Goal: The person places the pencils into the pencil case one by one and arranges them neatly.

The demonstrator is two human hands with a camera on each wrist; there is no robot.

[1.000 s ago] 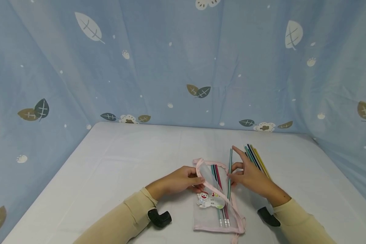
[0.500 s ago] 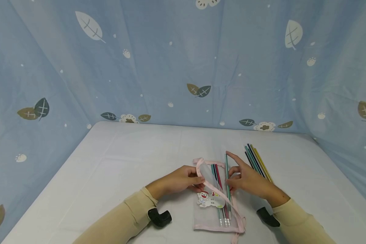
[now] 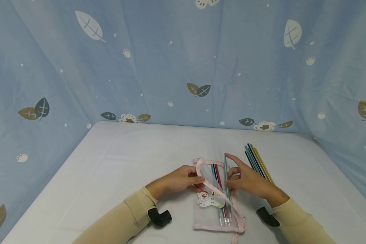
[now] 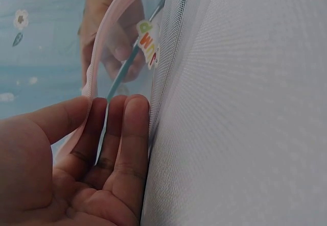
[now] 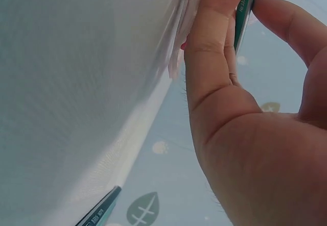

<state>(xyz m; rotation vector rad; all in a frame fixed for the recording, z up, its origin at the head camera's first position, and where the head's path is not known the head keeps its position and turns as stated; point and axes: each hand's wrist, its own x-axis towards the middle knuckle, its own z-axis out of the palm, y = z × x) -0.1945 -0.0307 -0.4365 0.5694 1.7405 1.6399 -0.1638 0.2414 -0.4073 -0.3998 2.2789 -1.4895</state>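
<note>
A see-through mesh pencil pouch (image 3: pixel 202 217) with pink trim and a cartoon label lies on the table. Its upper edge is pinched between thumb and fingers of my left hand (image 3: pixel 183 179), which lifts that side open; the left wrist view shows the pink edge (image 4: pixel 94 57) at the fingertips. Several pencils (image 3: pixel 217 173) are inside, eraser ends toward me. My right hand (image 3: pixel 247 178) holds a green pencil (image 3: pixel 226 166) between thumb and fingers, index finger extended to its far tip. The near part of this pencil is inside the pouch, seen through the mesh.
Several loose pencils (image 3: pixel 257 161), green, dark and yellow, lie bunched right of the pouch, partly behind the right hand. The white tabletop (image 3: pixel 134 152) ends at a blue leaf-print curtain (image 3: pixel 158 67). A black wrist device (image 3: pixel 159 218) sits by the left sleeve.
My right hand has moved left and slightly toward me, carrying the green pencil farther into the pouch. The left hand keeps holding the pouch edge in place.
</note>
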